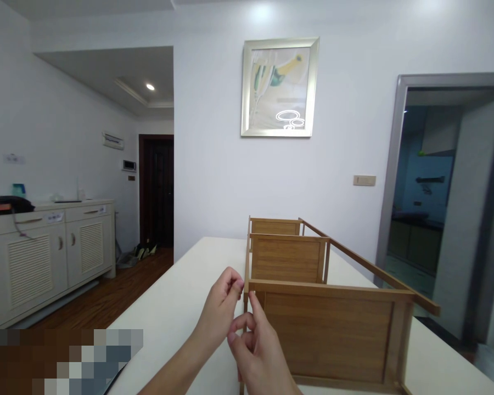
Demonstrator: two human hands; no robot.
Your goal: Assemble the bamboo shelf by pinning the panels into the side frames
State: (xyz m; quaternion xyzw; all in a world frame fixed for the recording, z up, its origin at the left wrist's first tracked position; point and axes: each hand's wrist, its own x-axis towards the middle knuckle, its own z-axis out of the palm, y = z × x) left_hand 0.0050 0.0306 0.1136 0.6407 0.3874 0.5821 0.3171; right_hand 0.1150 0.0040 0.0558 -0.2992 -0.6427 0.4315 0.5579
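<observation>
A brown wooden shelf rack (325,334) lies on its side on a white table (181,291), its several panels running away from me. Along its left edge, my left hand (220,299) is closed in a pinch beside the near corner joint; whatever its fingertips hold is too small or hidden to make out. Just below, my right hand (261,348) is curled at the left rail, with thumb and middle finger bent around it. Its index finger points up against the corner of the nearest panel. My fingers partly hide the rail there.
A white cabinet (88,241) with a dark bag (8,204) on top stands at the left wall. A framed picture (280,88) hangs ahead. To the right is a doorway (420,219); a dark door (158,189) is at the back left. The rack's long right rail (366,263) sticks out toward me.
</observation>
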